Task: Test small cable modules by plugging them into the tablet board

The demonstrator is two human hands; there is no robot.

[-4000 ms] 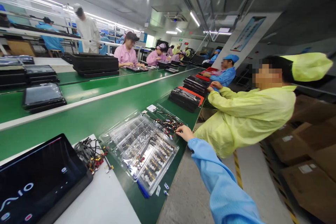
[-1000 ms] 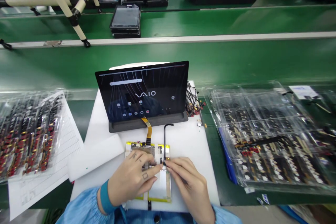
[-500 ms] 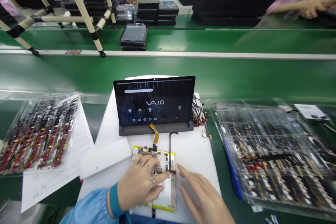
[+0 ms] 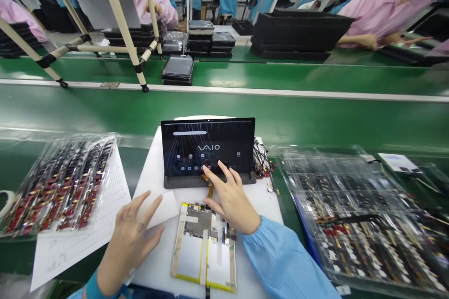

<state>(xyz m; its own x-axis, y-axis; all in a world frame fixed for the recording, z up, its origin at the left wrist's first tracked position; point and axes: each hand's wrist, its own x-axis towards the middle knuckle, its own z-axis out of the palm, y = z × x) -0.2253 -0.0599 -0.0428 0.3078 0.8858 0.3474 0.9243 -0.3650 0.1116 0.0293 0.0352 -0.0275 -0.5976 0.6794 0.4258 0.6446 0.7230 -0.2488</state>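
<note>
A tablet (image 4: 210,149) with a lit VAIO screen stands propped in a dark holder on a white mat (image 4: 256,196). In front of it lies an open device back with a circuit board and yellow-edged battery (image 4: 205,247), joined to the tablet by an orange flex cable (image 4: 209,190). My right hand (image 4: 229,196) reaches forward with fingers spread, its fingertips touching the lower part of the screen. My left hand (image 4: 131,231) hovers open over the mat and a white sheet, left of the board, holding nothing.
Clear plastic trays of small cable parts lie on the left (image 4: 59,182) and right (image 4: 354,205). A loose bundle of wires (image 4: 261,159) sits beside the tablet. Beyond runs a green conveyor (image 4: 315,117) with stacked black trays (image 4: 298,32); people in pink coats work across it.
Both hands have left the circuit board. My right hand moved up to the tablet screen; my left hand drew back to the left and opened. The view has tilted upward.
</note>
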